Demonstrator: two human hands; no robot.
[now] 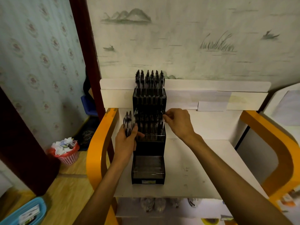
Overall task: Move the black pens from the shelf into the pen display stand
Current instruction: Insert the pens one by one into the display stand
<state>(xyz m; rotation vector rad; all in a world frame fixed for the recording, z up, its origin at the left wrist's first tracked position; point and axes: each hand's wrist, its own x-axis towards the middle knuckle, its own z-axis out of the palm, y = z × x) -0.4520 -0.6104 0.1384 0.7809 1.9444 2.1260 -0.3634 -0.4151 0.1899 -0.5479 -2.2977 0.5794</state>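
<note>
My left hand [125, 140] grips a small bundle of black pens [129, 124], fingers curled round their lower barrels, so the bundle stands upright just to the left of the pen display stand [148, 143], clicker ends up. My right hand [177, 122] is at the stand's right edge, its grip pinched on the top of one pen [162, 122] in the middle tier; that pen's long axis runs near vertical, in line with the slots. What the coming move turns on, as I judge it, is that the spare pens lie to the left of the stand while the pinching hand works from the right, so each pen has to cross over the stand's front and go in tip down. The stand rises in steps on the white shelf [194, 168]: the back tier [150, 82] looks full of upright pens, the middle tier holds a row with the rightmost one under my fingers, and the low front tray [147, 166] seems to hold no pens. A pink basket [68, 155] of scraps sits on the floor, well apart.
</note>
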